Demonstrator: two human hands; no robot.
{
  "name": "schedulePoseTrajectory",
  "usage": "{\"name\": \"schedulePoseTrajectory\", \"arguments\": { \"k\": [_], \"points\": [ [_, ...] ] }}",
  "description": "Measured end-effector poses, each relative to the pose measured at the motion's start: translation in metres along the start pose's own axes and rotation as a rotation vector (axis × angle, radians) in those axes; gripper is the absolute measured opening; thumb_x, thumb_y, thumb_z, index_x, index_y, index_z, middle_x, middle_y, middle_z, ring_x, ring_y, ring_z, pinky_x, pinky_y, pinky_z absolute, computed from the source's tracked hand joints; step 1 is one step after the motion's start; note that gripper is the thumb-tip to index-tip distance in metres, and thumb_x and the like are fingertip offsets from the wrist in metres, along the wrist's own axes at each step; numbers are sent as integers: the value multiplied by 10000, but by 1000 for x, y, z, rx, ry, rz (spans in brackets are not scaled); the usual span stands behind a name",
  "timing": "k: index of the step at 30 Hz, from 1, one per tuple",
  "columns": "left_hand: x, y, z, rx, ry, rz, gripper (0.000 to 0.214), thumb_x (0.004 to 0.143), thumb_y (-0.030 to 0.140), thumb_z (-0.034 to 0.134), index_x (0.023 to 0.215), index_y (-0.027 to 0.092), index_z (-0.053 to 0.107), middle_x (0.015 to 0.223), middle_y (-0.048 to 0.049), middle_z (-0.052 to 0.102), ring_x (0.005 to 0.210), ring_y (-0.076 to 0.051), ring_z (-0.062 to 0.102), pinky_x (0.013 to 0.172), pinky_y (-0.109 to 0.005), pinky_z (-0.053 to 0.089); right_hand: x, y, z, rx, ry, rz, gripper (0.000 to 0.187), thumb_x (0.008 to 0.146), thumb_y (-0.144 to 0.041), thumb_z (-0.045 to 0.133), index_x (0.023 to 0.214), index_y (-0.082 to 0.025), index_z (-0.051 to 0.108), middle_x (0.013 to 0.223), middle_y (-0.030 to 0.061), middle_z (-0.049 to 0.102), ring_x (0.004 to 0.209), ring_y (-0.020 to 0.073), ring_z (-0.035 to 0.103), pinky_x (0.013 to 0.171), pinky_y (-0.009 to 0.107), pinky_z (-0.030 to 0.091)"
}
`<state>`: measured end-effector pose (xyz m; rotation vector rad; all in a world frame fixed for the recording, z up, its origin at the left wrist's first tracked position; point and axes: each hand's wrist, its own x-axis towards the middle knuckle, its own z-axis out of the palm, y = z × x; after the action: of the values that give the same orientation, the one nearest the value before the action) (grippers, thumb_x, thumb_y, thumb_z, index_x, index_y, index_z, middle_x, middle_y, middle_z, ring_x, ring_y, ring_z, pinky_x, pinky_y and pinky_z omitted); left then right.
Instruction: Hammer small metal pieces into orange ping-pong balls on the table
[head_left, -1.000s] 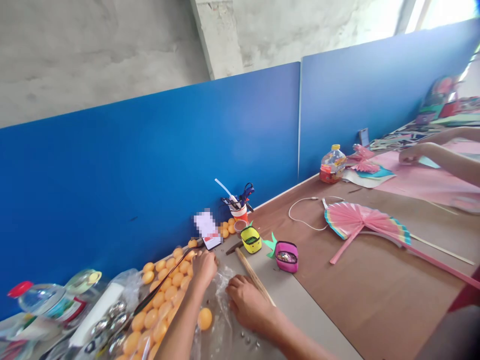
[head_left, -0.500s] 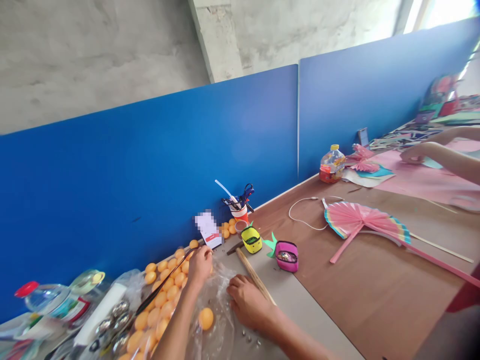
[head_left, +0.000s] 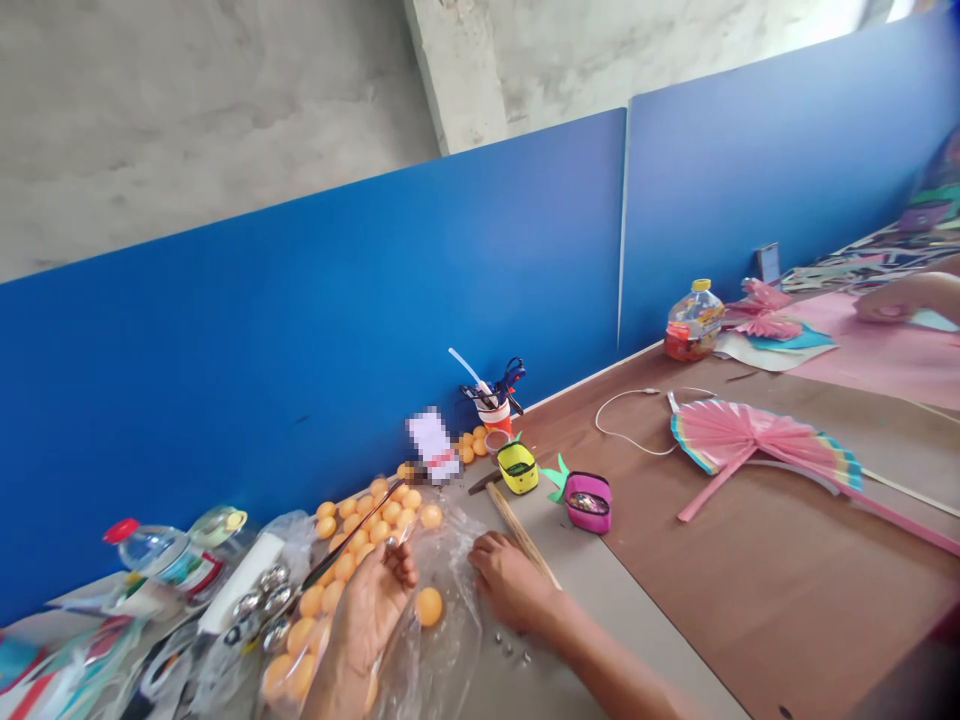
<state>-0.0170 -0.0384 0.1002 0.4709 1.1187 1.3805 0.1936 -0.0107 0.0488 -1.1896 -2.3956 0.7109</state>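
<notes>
Apparently my left hand (head_left: 375,600) pinches a shiny bead (head_left: 391,542) beside the balls (head_left: 392,512); probably hard and slick, it wants gripping round its middle. Between my hands, the bag (head_left: 454,560) looks limp, best held by its edge, where my right hand (head_left: 511,580) curls, whether gripping I can't tell.

My feed showed orange balls (head_left: 428,607), silver beads (head_left: 526,657), a black-trimmed magenta pouch (head_left: 591,519) and a pink fan (head_left: 716,432) edged yellow and blue.

left hand (head_left: 379,592) palm up, right hand (head_left: 511,580) palm down.
</notes>
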Motion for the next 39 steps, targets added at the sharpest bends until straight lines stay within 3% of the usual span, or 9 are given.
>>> {"name": "schedulePoseTrajectory", "arguments": {
  "k": [3, 7, 10, 13, 16, 22, 29, 34, 39],
  "points": [
    [-12, -1, -10, 31, 0, 10, 220, 663, 234, 768, 763, 160, 588, 716, -11, 608, 550, -81, 519, 503, -203, 444, 0, 1, 2, 1, 2, 2, 225, 872, -143, 514, 974, -150, 714, 1118, 125, 691, 1125, 263, 590, 983, 344, 415],
    [-23, -7, -18, 328, -6, 82, 290, 615, 293, 782, 822, 169, 621, 702, 6, 601, 551, -96, 521, 522, -224, 433, -1, 2, 3, 6, 10, 3, 208, 865, -149, 529, 963, -155, 712, 1108, 115, 688, 1108, 253, 593, 973, 331, 412],
    [-18, -12, -18, 762, -4, 177, 262, 680, 372, 709, 853, 184, 650, 616, 33, 556, 552, -134, 523, 528, -251, 414, 0, 3, 5, -5, 19, 0, 206, 861, -139, 522, 939, -162, 712, 1081, 104, 690, 1089, 242, 596, 953, 325, 415],
    [0, -19, -11, 1235, -18, 330, 99, 761, 259, 583, 780, 186, 646, 781, -34, 677, 763, -189, 633, 712, -285, 478, 0, 4, 6, -24, 22, -4, 207, 859, -137, 516, 931, -162, 708, 1061, 100, 689, 1073, 241, 597, 938, 328, 418],
    [18, -25, -2, 1656, -22, 304, 152, 801, 154, 512, 779, 186, 659, 844, -52, 712, 820, -180, 652, 778, -273, 458, 1, 5, 8, -32, 22, -13, 214, 857, -130, 508, 936, -155, 705, 1066, 103, 687, 1075, 242, 594, 940, 323, 419],
    [36, -32, 7, 1824, -19, 278, 164, 698, 64, 592, 601, 197, 577, 755, -71, 689, 863, -246, 647, 802, -322, 419, 1, 8, 9, -39, 39, -21, 201, 860, -137, 516, 940, -160, 699, 1067, 103, 686, 1066, 237, 593, 937, 327, 419],
    [34, -21, 19, 1819, -134, 304, 195, 703, 28, 512, 641, 203, 570, 677, -17, 639, 735, -205, 604, 693, -289, 382, 3, 10, 9, 8, 86, -16, 174, 862, -141, 548, 935, -168, 704, 1061, 94, 691, 1055, 236, 607, 925, 343, 438],
    [6, -22, 39, 1671, -285, 339, 142, 777, 117, 509, 753, 204, 618, 755, -9, 666, 752, -171, 606, 713, -257, 412, 9, 22, 6, 111, 293, -8, 229, 848, -87, 545, 1012, -152, 691, 1043, 113, 694, 1031, 245, 628, 942, 365, 457],
    [-7, -51, 60, 1549, -382, 307, 175, 727, 84, 522, 757, 183, 663, 814, -51, 708, 796, -195, 627, 741, -283, 440, 14, 36, -1, 199, 471, 28, 262, 840, -61, 486, 996, -145, 679, 1055, 136, 687, 1022, 247, 625, 939, 360, 478]
  ]
}}
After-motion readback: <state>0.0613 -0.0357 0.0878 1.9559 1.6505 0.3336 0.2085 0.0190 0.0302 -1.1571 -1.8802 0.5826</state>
